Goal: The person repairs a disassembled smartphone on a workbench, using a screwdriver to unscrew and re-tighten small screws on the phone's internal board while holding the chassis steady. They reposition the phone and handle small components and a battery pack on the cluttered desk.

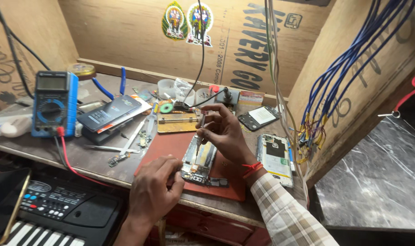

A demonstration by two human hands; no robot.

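Note:
An opened phone [199, 160] with its inner boards showing lies on a red mat [171, 146] at the bench's front edge. My left hand [153, 189] rests on the mat and pinches the phone's near left corner. My right hand [223, 132] hovers over the phone and holds a thin screwdriver [199, 134] upright, its tip down on the phone's upper part. A red thread is tied round my right wrist, above a checked sleeve.
A blue multimeter [55, 104] with a red lead stands at left. A dark phone [109, 113], tweezers [106, 147], loose small parts, another open phone shell [276, 159] and a screen panel [258, 117] lie around. A keyboard instrument [52, 209] sits below. Blue wires [344, 73] hang at right.

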